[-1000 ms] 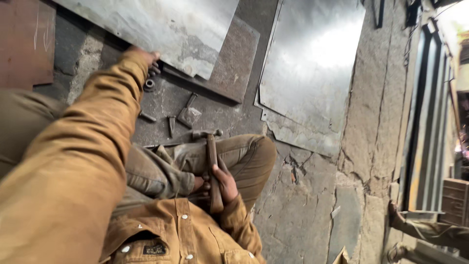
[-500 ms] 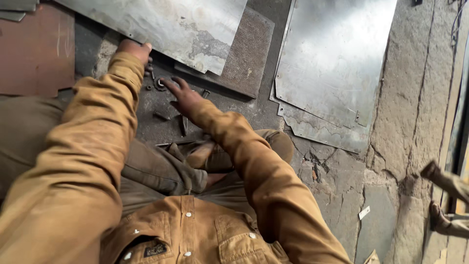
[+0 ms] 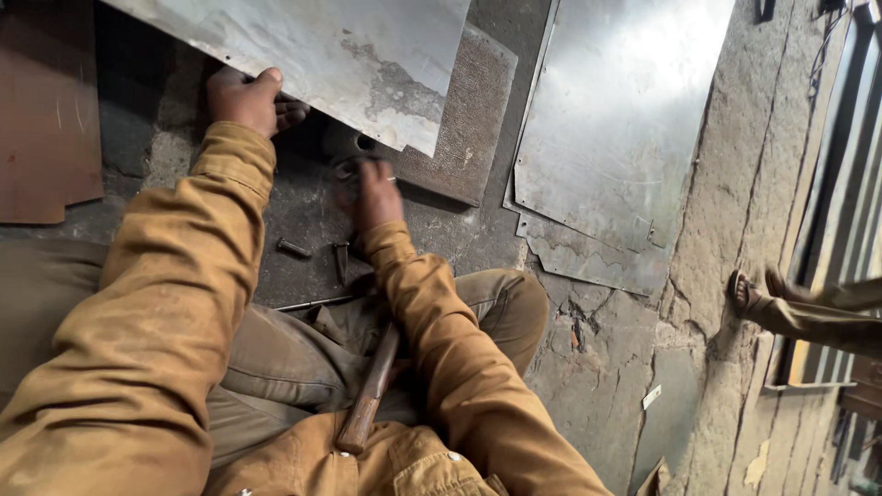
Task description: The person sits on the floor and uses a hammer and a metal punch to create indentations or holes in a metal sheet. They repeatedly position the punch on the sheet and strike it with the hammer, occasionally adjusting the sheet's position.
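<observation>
metal sheet (image 3: 367, 55) edge pinched in left hand (image 3: 243, 99) fingers, right hand (image 3: 375, 191) fingers flat beneath its corner, grip unclear

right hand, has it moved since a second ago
Yes. The right hand left the wooden handle lying in the lap and reached forward to the small metal parts on the floor, near the edge of the metal sheet.
</observation>
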